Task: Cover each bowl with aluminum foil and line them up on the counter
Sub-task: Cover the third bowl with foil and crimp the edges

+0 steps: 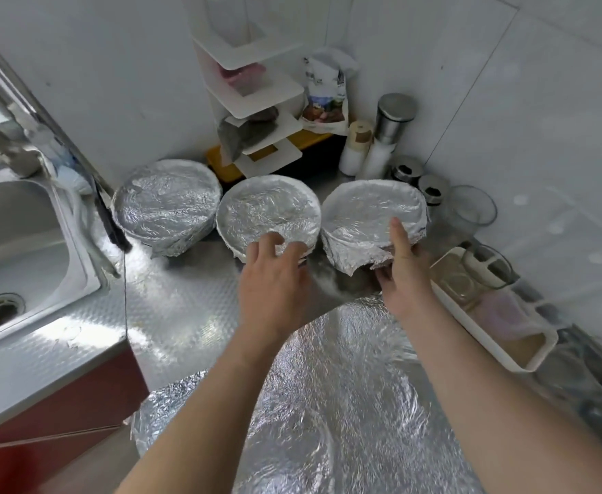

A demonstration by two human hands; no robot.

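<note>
Three bowls wrapped in aluminum foil stand in a row at the back of the steel counter (185,308): the left bowl (167,205), the middle bowl (267,208) and the right bowl (370,208). My left hand (274,279) hovers at the middle bowl's front rim, fingers apart and fingertips touching the foil. My right hand (404,272) grips the right bowl's front right side, thumb on top of the foil and fingers beneath the torn foil edge. A large crinkled foil sheet (346,386) lies in the foreground under my forearms.
A steel sink (14,244) with a tap is at the left. Behind the bowls stands a white tiered rack (257,101). Shakers and jars (392,115) and a glass (470,208) crowd the back right corner. A white tray (488,336) lies along the right wall.
</note>
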